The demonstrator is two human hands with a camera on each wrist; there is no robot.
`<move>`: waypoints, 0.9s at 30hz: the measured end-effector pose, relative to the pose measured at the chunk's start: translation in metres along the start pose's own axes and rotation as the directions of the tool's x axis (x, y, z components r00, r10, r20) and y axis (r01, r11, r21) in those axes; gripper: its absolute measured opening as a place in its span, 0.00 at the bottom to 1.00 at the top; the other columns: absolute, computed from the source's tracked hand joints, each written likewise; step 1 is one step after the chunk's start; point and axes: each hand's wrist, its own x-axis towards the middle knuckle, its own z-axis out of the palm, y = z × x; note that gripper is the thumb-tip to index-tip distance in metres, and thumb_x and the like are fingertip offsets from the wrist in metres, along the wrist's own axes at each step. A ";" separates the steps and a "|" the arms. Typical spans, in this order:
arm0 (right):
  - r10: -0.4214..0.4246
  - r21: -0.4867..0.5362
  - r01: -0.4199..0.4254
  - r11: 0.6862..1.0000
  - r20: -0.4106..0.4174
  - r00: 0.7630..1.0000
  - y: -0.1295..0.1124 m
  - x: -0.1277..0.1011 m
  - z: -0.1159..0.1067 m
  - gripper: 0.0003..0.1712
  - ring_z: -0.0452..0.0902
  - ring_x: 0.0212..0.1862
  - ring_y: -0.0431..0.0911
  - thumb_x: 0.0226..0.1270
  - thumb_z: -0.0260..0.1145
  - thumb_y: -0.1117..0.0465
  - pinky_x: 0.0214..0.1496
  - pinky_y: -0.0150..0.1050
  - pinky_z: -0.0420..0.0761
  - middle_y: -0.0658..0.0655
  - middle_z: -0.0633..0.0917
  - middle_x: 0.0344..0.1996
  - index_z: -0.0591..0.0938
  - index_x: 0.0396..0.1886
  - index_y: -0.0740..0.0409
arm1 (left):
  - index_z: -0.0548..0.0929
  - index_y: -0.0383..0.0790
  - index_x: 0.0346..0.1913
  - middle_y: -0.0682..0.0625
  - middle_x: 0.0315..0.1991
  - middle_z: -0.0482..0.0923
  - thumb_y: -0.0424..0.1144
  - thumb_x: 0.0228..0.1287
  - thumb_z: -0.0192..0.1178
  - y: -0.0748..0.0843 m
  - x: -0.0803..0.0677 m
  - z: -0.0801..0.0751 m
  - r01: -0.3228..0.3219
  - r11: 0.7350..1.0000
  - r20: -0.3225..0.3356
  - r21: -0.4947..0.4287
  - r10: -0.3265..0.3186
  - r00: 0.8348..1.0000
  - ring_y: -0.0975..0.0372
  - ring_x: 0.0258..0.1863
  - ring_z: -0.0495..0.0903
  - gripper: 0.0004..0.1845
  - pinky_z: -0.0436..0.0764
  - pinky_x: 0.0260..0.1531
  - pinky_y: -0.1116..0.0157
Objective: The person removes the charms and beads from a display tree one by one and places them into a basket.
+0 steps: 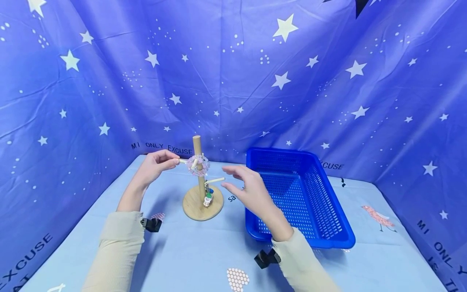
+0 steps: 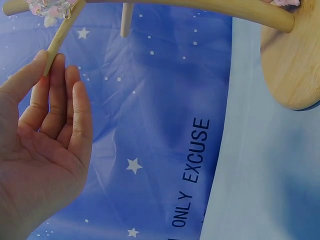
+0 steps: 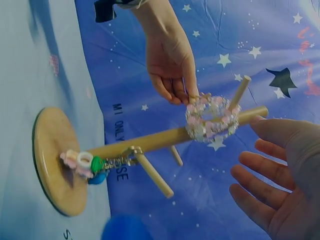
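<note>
The table (image 1: 178, 259) was covered in a pale blue printed cloth (image 1: 365, 259) and carried a blue plastic basket (image 1: 313, 244), set with its open side up. To the left of the basket, a wooden stand (image 1: 201, 187) rested upright on its round base (image 1: 191, 207). The cloth's print showed a pink bird (image 1: 379, 215) right of the basket, a dotted heart (image 1: 238, 279) nearer the camera than the basket, and black lettering (image 1: 232, 198) just beside its left wall.
</note>
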 end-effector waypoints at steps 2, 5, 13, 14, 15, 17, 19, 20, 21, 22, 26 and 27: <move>0.002 0.008 -0.002 1.000 -0.010 1.000 -0.003 0.003 0.004 0.20 0.83 0.57 0.46 0.65 0.71 0.58 0.58 0.39 0.84 0.52 0.87 0.53 0.82 0.57 0.52 | 0.82 0.32 0.46 0.65 0.32 0.83 0.39 0.69 0.63 0.000 0.000 0.000 0.002 1.000 -0.001 -0.003 -0.002 1.000 0.68 0.36 0.80 0.12 0.82 0.41 0.75; 0.006 0.030 -0.005 1.000 -0.027 1.000 -0.006 0.006 0.011 0.19 0.83 0.56 0.46 0.65 0.71 0.59 0.58 0.38 0.85 0.53 0.87 0.52 0.83 0.55 0.52 | 0.83 0.36 0.45 0.65 0.33 0.83 0.40 0.69 0.63 -0.001 0.000 0.000 0.010 1.000 -0.001 -0.005 -0.010 1.000 0.68 0.36 0.81 0.10 0.82 0.42 0.75; 0.055 0.116 -0.046 0.992 -0.073 0.996 -0.014 0.017 0.026 0.17 0.84 0.54 0.46 0.66 0.71 0.59 0.56 0.38 0.86 0.54 0.86 0.50 0.83 0.53 0.55 | 0.83 0.41 0.43 0.65 0.33 0.83 0.40 0.69 0.63 -0.002 0.001 -0.001 0.008 1.000 0.001 -0.016 -0.008 1.000 0.70 0.37 0.82 0.06 0.83 0.44 0.74; 0.061 0.130 -0.050 0.990 -0.078 0.995 -0.016 0.018 0.028 0.17 0.84 0.54 0.46 0.65 0.71 0.59 0.56 0.39 0.86 0.54 0.86 0.50 0.83 0.53 0.56 | 0.83 0.42 0.43 0.65 0.33 0.83 0.40 0.69 0.63 -0.003 0.002 -0.001 0.008 1.000 0.002 -0.018 -0.008 1.000 0.70 0.36 0.81 0.06 0.83 0.44 0.74; 0.067 0.147 -0.054 0.988 -0.081 0.994 -0.017 0.020 0.029 0.17 0.84 0.54 0.47 0.65 0.71 0.60 0.56 0.41 0.86 0.55 0.86 0.50 0.83 0.53 0.56 | 0.83 0.42 0.42 0.65 0.33 0.83 0.40 0.70 0.63 -0.002 0.002 -0.001 0.010 1.000 0.003 -0.018 -0.010 1.000 0.70 0.37 0.81 0.05 0.83 0.44 0.74; 0.079 0.187 -0.062 0.980 -0.087 0.993 -0.019 0.022 0.033 0.17 0.84 0.54 0.50 0.65 0.71 0.61 0.56 0.44 0.86 0.56 0.85 0.51 0.83 0.53 0.57 | 0.83 0.42 0.42 0.65 0.33 0.83 0.40 0.69 0.63 -0.002 0.002 -0.001 0.010 1.000 0.003 -0.020 -0.010 1.000 0.70 0.37 0.81 0.06 0.83 0.44 0.74; 0.097 0.231 -0.075 0.970 -0.088 0.991 -0.021 0.024 0.036 0.17 0.84 0.55 0.53 0.65 0.71 0.62 0.56 0.47 0.86 0.57 0.85 0.51 0.83 0.53 0.58 | 0.83 0.40 0.43 0.65 0.33 0.83 0.40 0.69 0.63 -0.002 0.002 -0.001 0.013 1.000 0.003 -0.021 -0.013 1.000 0.69 0.37 0.81 0.07 0.83 0.44 0.74; 0.109 0.248 -0.085 0.965 -0.086 0.990 -0.021 0.026 0.038 0.17 0.84 0.55 0.54 0.65 0.71 0.62 0.56 0.48 0.86 0.58 0.85 0.51 0.83 0.53 0.59 | 0.83 0.39 0.43 0.65 0.33 0.83 0.40 0.69 0.63 -0.001 0.002 -0.001 0.016 1.000 0.003 -0.019 -0.016 1.000 0.69 0.37 0.81 0.07 0.83 0.43 0.74; 0.121 0.263 -0.095 0.960 -0.084 0.989 -0.022 0.026 0.039 0.17 0.84 0.55 0.55 0.65 0.71 0.63 0.56 0.48 0.86 0.58 0.85 0.51 0.83 0.53 0.59 | 0.83 0.39 0.44 0.65 0.33 0.83 0.40 0.69 0.63 -0.001 0.002 -0.001 0.019 1.000 0.003 -0.018 -0.019 1.000 0.69 0.37 0.81 0.08 0.83 0.44 0.74; 0.136 0.277 -0.109 0.955 -0.082 0.987 -0.023 0.027 0.040 0.17 0.84 0.55 0.55 0.65 0.71 0.63 0.56 0.48 0.86 0.58 0.84 0.51 0.83 0.53 0.59 | 0.83 0.38 0.44 0.65 0.33 0.83 0.40 0.69 0.63 -0.001 0.002 -0.001 0.021 1.000 0.002 -0.016 -0.021 1.000 0.69 0.37 0.81 0.09 0.83 0.44 0.74; 0.189 0.303 -0.157 0.940 -0.077 0.979 -0.025 0.030 0.044 0.17 0.84 0.55 0.54 0.65 0.71 0.63 0.56 0.46 0.86 0.58 0.85 0.51 0.83 0.53 0.58 | 0.82 0.35 0.46 0.65 0.33 0.83 0.41 0.69 0.63 0.000 0.002 -0.001 0.028 1.000 0.002 -0.007 -0.028 1.000 0.70 0.36 0.80 0.12 0.83 0.44 0.73; 0.198 0.311 -0.165 0.936 -0.077 0.977 -0.025 0.031 0.045 0.17 0.84 0.55 0.54 0.65 0.71 0.63 0.56 0.45 0.86 0.59 0.85 0.52 0.83 0.53 0.59 | 0.82 0.35 0.46 0.65 0.33 0.83 0.41 0.69 0.63 0.000 0.002 -0.001 0.027 1.000 0.002 -0.007 -0.027 1.000 0.70 0.36 0.80 0.12 0.83 0.44 0.73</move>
